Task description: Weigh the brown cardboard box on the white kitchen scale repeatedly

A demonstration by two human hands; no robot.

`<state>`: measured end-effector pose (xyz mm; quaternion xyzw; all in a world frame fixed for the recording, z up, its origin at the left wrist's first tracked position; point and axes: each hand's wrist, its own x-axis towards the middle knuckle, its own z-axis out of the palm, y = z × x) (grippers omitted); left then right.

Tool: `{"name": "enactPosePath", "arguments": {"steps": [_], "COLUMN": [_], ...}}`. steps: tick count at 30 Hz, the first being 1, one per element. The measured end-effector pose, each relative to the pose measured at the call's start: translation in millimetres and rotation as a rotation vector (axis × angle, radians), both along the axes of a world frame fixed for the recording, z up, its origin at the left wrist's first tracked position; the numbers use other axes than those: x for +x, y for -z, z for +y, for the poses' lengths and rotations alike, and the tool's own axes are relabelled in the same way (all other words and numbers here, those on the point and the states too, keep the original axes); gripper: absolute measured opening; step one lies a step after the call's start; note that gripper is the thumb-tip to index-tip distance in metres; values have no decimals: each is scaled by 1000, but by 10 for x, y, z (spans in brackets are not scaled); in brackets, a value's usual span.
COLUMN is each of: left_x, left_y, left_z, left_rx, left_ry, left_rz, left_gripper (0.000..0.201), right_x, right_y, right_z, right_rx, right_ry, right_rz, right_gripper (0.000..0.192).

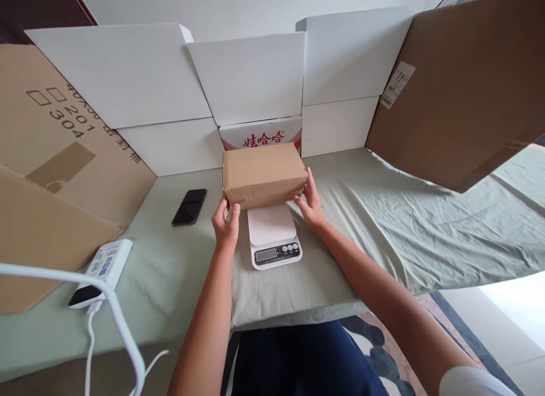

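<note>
Between my two hands is a closed brown cardboard box [264, 169], just behind and partly above the far end of a white digital kitchen scale [272, 228]. My left hand [225, 221] grips the box's near left corner, thumb on the front face. On the other side my right hand [310, 203] holds the near right corner, with its thumb at the lower front edge. The scale's display and buttons face me; its platform shows nothing on its visible part. Whether the box's underside touches the scale or the cloth I cannot tell.
A black smartphone [189, 207] lies left of the box on the green cloth [366, 214]. Further left are a white power strip [102, 271] and a white cable. White boxes [247, 78] wall the back; large cardboard sheets stand left [42, 174] and right [460, 89].
</note>
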<state>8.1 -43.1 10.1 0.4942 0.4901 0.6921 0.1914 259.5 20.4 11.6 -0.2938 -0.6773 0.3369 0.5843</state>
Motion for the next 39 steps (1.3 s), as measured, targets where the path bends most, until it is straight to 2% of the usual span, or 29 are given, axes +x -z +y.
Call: {"name": "enactPosePath", "arguments": {"steps": [3,7,11,18,20,24,27,30,35,39], "left_x": [56,145,207,246,242,205,173,170,204,219], "left_y": [61,198,288,273,239,152,122,137,186,237], "left_z": [-290,-702,-907,-884,-881,-872,-847,-825,-803,-797], "left_rx": [24,-17,-54,-102,-65,85,90,82,92,1], "left_ry": [10,-24,-36,-58,-82,-221,-289,-276,-167,-64], "left_rz": [53,81,45,-1,3,-75,-164,-174,-167,-130], "left_gripper": [69,73,72,68,68,66,64,64,65,73], "right_x": [86,199,258,247,255,306,344,345,289,255], "right_y": [40,170,222,161,138,82,54,48,56,57], "right_z": [-274,-592,-738,-747,-744,-688,-622,-606,-699,-757], "right_rx": [4,15,-23,-43,-33,-6,-24,-31,-2,-30], "right_ry": [31,-28,-49,-19,2,150,247,257,100,42], "right_rz": [-16,21,34,37,41,174,242,229,125,38], "right_gripper": [88,79,72,66,64,62,63,62,58,59]}}
